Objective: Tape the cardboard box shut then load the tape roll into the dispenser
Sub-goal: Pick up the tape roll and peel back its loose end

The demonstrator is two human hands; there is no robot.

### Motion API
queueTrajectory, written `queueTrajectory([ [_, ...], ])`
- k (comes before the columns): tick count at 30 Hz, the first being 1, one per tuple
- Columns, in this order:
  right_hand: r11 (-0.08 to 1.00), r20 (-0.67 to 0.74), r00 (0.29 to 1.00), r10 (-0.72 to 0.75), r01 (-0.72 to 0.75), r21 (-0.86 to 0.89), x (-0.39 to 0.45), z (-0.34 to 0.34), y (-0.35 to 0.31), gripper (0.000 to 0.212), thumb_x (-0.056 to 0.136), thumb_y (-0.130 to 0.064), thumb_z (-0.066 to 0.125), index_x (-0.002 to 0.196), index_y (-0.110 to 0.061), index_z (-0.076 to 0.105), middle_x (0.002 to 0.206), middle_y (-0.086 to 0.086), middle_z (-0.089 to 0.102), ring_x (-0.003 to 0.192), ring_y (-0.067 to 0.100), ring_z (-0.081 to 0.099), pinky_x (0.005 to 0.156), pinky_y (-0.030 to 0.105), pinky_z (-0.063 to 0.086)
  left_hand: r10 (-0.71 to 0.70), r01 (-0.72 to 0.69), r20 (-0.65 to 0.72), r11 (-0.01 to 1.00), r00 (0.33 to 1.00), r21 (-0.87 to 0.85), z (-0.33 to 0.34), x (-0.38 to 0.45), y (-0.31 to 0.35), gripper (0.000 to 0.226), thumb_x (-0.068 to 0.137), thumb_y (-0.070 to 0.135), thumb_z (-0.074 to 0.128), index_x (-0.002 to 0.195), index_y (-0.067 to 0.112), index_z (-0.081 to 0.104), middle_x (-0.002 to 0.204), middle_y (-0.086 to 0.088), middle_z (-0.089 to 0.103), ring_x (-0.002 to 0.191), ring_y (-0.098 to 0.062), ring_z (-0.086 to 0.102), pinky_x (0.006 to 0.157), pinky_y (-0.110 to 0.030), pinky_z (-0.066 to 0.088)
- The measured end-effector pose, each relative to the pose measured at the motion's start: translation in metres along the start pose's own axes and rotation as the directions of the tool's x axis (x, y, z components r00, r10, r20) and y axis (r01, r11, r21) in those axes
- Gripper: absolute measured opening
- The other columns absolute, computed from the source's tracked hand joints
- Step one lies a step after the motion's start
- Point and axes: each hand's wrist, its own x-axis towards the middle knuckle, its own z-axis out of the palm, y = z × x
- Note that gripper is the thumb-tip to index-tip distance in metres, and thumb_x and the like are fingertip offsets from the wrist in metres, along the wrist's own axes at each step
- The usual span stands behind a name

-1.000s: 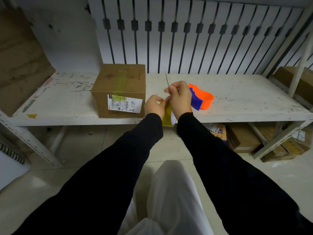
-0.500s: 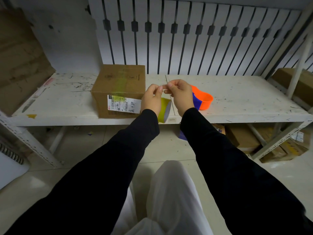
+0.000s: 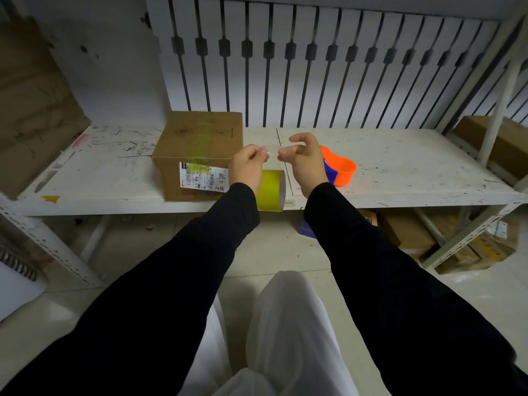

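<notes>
A closed cardboard box stands on the white shelf, with a yellowish tape strip over its top and a shipping label on its front. My left hand and my right hand are raised just right of the box, each pinching one end of a short, clear stretch of tape between them. The yellow tape roll hangs under my left hand, partly hidden by the wrist, at the shelf's front edge. The orange and blue dispenser lies on the shelf behind my right hand.
A large cardboard sheet leans at the left end of the shelf. Another box sits at the far right behind a metal post. Several boxes lie on the floor under the shelf. A slatted white panel backs the shelf.
Both hands rose from the shelf edge and drew apart, pulling a short length of tape out between them. The roll dropped from between the hands to below my left hand.
</notes>
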Motion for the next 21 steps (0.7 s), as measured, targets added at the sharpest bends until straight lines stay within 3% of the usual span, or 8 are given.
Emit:
queueTrajectory([
  [4,0.998,-0.041,0.998,0.052,-0.05,0.044,-0.002,-0.0019,0.0,0.026,0.087,-0.002,0.057,0.086,-0.022,0.039,0.074,0.002,0.06,0.086,0.022,0.064,0.084,0.028,0.046,-0.051,0.05,-0.007,0.994,0.999,-0.094,-0.0017,-0.0071,0.0053,0.02,0.092,0.015,0.054,0.09,0.002,0.069,0.081,0.004,0.064,0.078,-0.007,0.054,0.073,-0.019,0.041],
  [7,0.998,-0.013,1.0,0.018,-0.017,0.06,-0.0031,-0.0023,0.0,0.031,0.089,0.001,0.052,0.074,-0.021,0.037,0.077,0.006,0.056,0.073,0.017,0.064,0.078,0.025,0.048,-0.091,0.085,-0.046,0.989,0.995,-0.118,-0.0008,-0.01,0.0092,0.027,0.089,0.016,0.06,0.106,-0.003,0.069,0.108,-0.012,0.069,0.098,-0.019,0.06,0.089,-0.028,0.046],
  [9,0.997,-0.007,1.0,-0.006,0.006,0.071,-0.0027,-0.0023,0.0006,0.03,0.089,0.003,0.051,0.073,-0.02,0.039,0.076,0.005,0.054,0.069,0.016,0.062,0.072,0.021,0.049,-0.104,0.095,-0.062,0.987,0.993,-0.128,-0.0007,-0.0091,0.0085,0.028,0.088,0.016,0.062,0.108,-0.002,0.068,0.113,-0.016,0.069,0.101,-0.024,0.062,0.094,-0.033,0.049],
  [12,0.997,-0.032,0.999,-0.022,0.025,0.073,-0.0025,-0.0038,0.0005,0.03,0.09,0.004,0.05,0.073,-0.02,0.041,0.074,0.003,0.053,0.067,0.015,0.058,0.069,0.021,0.05,-0.092,0.086,-0.048,0.989,0.995,-0.123,-0.0017,-0.007,0.0079,0.026,0.088,0.015,0.062,0.109,0.0,0.068,0.112,-0.012,0.069,0.075,-0.017,0.064,0.079,-0.026,0.05],
  [14,0.997,-0.038,0.999,-0.029,0.031,0.065,-0.0021,-0.0058,0.0002,0.03,0.09,0.004,0.05,0.074,-0.02,0.04,0.075,0.003,0.053,0.065,0.014,0.058,0.068,0.02,0.049,-0.083,0.081,-0.018,0.991,0.996,-0.103,-0.002,-0.0064,0.0088,0.025,0.088,0.014,0.061,0.107,0.001,0.069,0.113,-0.01,0.068,0.067,-0.012,0.062,0.078,-0.025,0.048],
  [21,0.999,-0.051,0.998,-0.037,0.039,0.037,-0.0046,-0.0091,0.0018,0.029,0.088,0.004,0.052,0.073,-0.019,0.042,0.077,0.005,0.056,0.066,0.015,0.061,0.064,0.018,0.051,-0.123,0.125,0.029,0.985,0.992,-0.115,-0.0016,-0.0096,0.0101,0.023,0.089,0.016,0.059,0.101,-0.002,0.067,0.082,-0.001,0.064,0.072,-0.016,0.06,0.084,-0.033,0.05],
])
